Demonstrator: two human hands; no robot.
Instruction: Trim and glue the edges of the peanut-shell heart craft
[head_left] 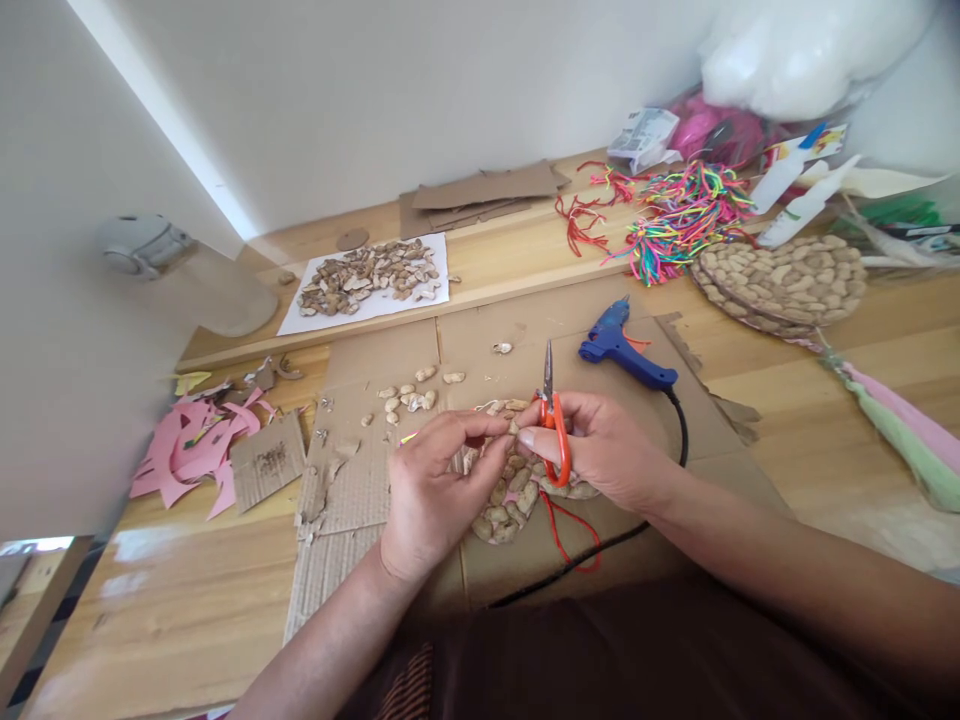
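My right hand [600, 445] holds orange-handled scissors [559, 440], their blades pointing up and away from me. Its thumb and fingertip also meet a small peanut shell piece [514, 427], which the fingertips of my left hand [442, 480] pinch from the other side. Just below both hands lies a peanut-covered piece [504, 520] with a pink backing, partly hidden by them. A red cord loop [574, 540] comes out from under it. Beyond my left hand, several loose peanut shells [392, 405] are scattered on the cardboard sheet [390, 350].
A blue glue gun [630, 350] lies to the right, its black cord [684, 430] curving towards me. White paper [289, 322] carries shell halves. Pink paper scraps [165, 450] are at left. Colourful yarn [686, 215], glue bottles [806, 205] and a peanut-covered heart [780, 280] sit at right.
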